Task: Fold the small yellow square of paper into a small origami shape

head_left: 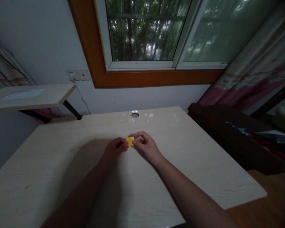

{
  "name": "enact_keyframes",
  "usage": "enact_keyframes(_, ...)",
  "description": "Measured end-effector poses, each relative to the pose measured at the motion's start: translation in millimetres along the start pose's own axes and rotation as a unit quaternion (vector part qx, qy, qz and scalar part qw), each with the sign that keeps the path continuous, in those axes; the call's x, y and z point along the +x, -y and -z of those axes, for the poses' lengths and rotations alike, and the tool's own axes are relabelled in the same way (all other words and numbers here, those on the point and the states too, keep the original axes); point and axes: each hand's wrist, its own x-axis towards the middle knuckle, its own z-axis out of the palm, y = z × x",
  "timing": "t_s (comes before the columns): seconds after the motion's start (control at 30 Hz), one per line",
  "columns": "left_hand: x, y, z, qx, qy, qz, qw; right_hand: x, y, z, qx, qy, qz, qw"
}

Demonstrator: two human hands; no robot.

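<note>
A small yellow piece of paper (pixel 130 141), roughly square, is held up between my two hands over the middle of the desk. My left hand (pixel 114 149) pinches its left edge between thumb and fingers. On the other side, my right hand (pixel 146 145) grips the right edge the same way, thumb in front. Whether the paper is folded or a single sheet is too small to tell. The fingers behind it are partly hidden.
The pale wood-grain desk (pixel 142 186) has a round cable hole (pixel 135 115) near its back edge. A raised shelf (pixel 33 98) on black legs stands at the back left. Beyond are a wall socket (pixel 77 75) and a window (pixel 144 31). Dark furniture (pixel 230 136) is at right.
</note>
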Motion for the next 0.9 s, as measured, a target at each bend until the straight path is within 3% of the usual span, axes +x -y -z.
enact_keyframes(0.33,1.4,5.5,-1.6,-0.052,-0.008,0.003,0.999,0.0,-0.2,0.2,0.009,0.000,0.002,1.000)
enact_keyframes(0.53,1.9,6.8,-1.9,-0.025,0.021,0.008,0.999,-0.1,0.0,0.3,-0.011,0.008,0.013,1.000)
enact_keyframes(0.9,-1.5,2.8,-2.8,0.002,0.014,0.006,1.000,-3.6,2.4,-0.2,-0.043,0.000,0.032,0.999)
